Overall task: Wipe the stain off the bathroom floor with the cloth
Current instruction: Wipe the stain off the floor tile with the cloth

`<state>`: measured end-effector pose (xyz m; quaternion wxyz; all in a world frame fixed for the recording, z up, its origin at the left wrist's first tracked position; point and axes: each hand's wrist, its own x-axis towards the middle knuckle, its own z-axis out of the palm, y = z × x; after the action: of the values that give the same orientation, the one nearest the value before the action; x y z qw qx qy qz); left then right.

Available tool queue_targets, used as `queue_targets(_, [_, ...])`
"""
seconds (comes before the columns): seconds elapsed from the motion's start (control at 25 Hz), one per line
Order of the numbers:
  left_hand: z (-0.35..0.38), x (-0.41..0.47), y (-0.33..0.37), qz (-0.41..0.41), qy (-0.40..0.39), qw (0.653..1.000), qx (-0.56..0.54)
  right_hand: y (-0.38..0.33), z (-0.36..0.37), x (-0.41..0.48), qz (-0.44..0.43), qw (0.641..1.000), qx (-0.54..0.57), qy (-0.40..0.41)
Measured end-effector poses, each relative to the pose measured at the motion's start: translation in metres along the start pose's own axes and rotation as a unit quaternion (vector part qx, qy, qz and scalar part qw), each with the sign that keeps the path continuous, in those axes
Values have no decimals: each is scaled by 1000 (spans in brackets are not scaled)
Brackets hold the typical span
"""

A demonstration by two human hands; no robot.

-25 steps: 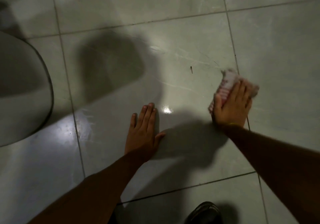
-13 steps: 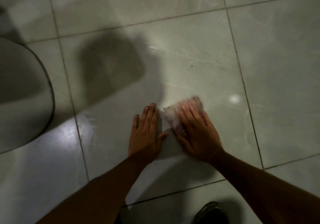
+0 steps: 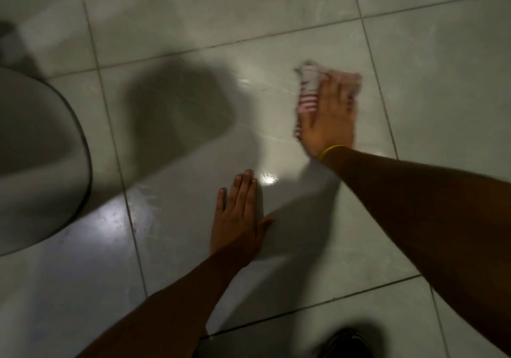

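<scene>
Wiping is in progress. The right hand (image 3: 327, 123), upper right of centre, lies flat with its fingers spread over a red-and-white striped cloth (image 3: 308, 92), pressing it onto the tiled floor (image 3: 442, 86) rather than gripping it. Cloth and hand are motion-blurred, which suggests a stroke under way. The left hand (image 3: 239, 219), lower centre, is planted palm down on the same tile, fingers together, holding nothing, apparently as a brace. A yellow band (image 3: 330, 150) sits at the right wrist. A pale rounded fixture (image 3: 36, 164), possibly a toilet, fills the left edge; a dark shoe (image 3: 345, 342) shows at the bottom. No stain can be made out with certainty in this dim, blurred view. Next move, in my judgement: sustained downward pressure and overlapping passes, then lifting the cloth to inspect the tile.
</scene>
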<state>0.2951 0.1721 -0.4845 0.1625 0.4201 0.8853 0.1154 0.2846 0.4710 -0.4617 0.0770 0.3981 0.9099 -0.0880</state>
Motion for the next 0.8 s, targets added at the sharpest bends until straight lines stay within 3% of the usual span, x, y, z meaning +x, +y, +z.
queue_targets(0.08, [-3,-1,0,-4,-15,1000,-6,-28,12,-27,-112,993,-33,5])
queue_targets(0.2, [-11,1,0,-2,-22,1000,-17,-2,34,-115,-210,977,-28,-30])
queue_targets(0.36, [-13,1,1,0,-23,999,-38,59,56,-253,-246,964,-37,-95])
queue_targets(0.44, [-12,0,1,-1,-18,999,-36,62,55,-271,-238,964,-38,-114])
queue_targets(0.56, [-8,0,0,6,-7,1000,-28,37,42,-198,-220,971,-14,-95])
queue_targets(0.8, [2,-2,-5,22,22,999,-13,18,-7,20,-70,997,11,-33])
